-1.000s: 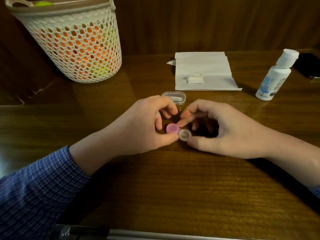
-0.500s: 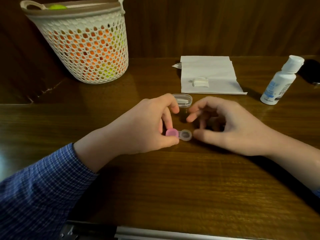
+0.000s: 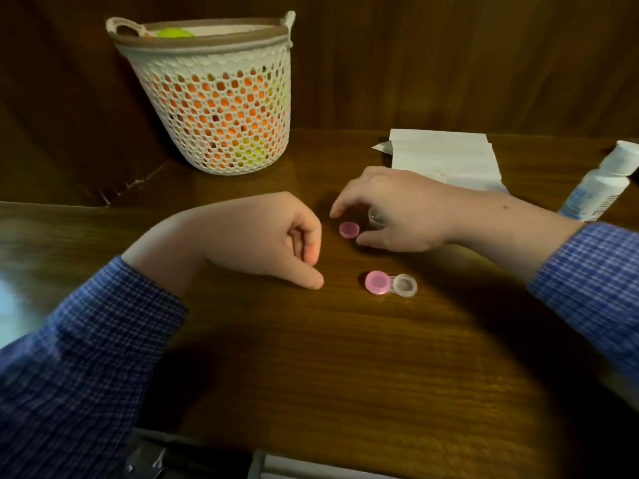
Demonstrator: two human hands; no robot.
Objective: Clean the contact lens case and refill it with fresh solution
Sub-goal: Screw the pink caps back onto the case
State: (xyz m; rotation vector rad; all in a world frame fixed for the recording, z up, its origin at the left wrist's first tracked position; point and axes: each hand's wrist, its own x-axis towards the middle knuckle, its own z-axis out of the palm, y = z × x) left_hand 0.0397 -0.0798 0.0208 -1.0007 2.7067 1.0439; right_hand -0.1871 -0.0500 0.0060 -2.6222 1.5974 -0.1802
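1. Clear plastic contact lens case [image 3: 392,287], twin round wells, lies flat on the glossy dark wood table [image 3: 345,357]; left well wears a pink cap, right well is uncapped.
2. Loose pink round screw cap [image 3: 349,230] sits behind the case.
3. Left hand [image 3: 262,240], left of the case: fingers curled loosely, empty.
4. Right hand [image 3: 397,210], behind the case: fingers arched over the loose cap, thumb just beside it; contact unclear.
5. White plastic solution bottle [image 3: 600,183] stands far right of the case.
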